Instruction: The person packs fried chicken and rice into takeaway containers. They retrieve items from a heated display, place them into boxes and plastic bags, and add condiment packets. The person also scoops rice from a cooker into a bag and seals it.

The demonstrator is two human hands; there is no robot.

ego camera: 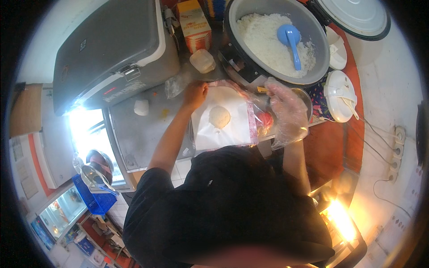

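Note:
My left hand (197, 94), bare, has its fingers bent at the upper left corner of a sheet of white wrapping paper (234, 125); whether it pinches the paper is unclear. A round mound of rice (219, 117) sits on the paper. Clad in a clear plastic glove, my right hand (287, 109) is raised to the right of the paper, below the rice pot; the glove blurs its fingers, and I cannot tell what it holds. Between the paper and this hand lies something red in clear plastic (265, 119). A blue rice scoop (291, 40) rests on cooked rice (261, 37) in the large pot.
A large grey cooler box (114, 50) stands at the upper left. Near it are an orange and yellow carton (194, 25), a small plastic container (202, 61) and a white wad (141, 107). White-lidded containers (340, 95) flank the pot at right. A bright lamp (342, 221) glows lower right.

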